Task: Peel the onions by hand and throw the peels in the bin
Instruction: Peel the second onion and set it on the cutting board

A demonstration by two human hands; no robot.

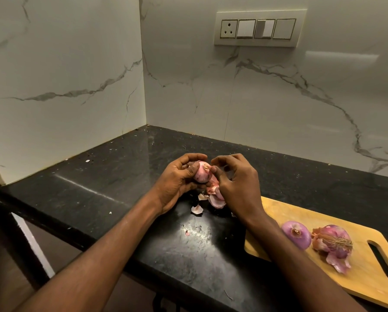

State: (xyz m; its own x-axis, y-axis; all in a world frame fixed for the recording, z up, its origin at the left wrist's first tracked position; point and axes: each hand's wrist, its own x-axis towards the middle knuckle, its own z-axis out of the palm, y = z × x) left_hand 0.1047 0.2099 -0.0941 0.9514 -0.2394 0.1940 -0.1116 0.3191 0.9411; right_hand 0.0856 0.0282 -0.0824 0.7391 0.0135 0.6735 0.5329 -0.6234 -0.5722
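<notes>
My left hand point(177, 179) grips a pink onion point(201, 172) a little above the black counter point(98, 188), fingers curled over its top. My right hand point(235, 183) is against the onion's right side, thumb and fingers pinching at a loose strip of skin there. Torn peels point(215, 200) lie on the counter just below both hands, with a smaller piece point(197, 210) beside them. A peeled purple onion point(296, 234) and an onion with its skin half torn off point(333, 246) rest on the wooden cutting board point(278, 212) to the right. No bin is in view.
White marble walls close the counter's back and left, meeting in a corner. A switch panel point(258, 29) is on the back wall. Small peel crumbs point(187, 232) dot the counter near its front edge. The board's handle slot point(381, 262) is at far right.
</notes>
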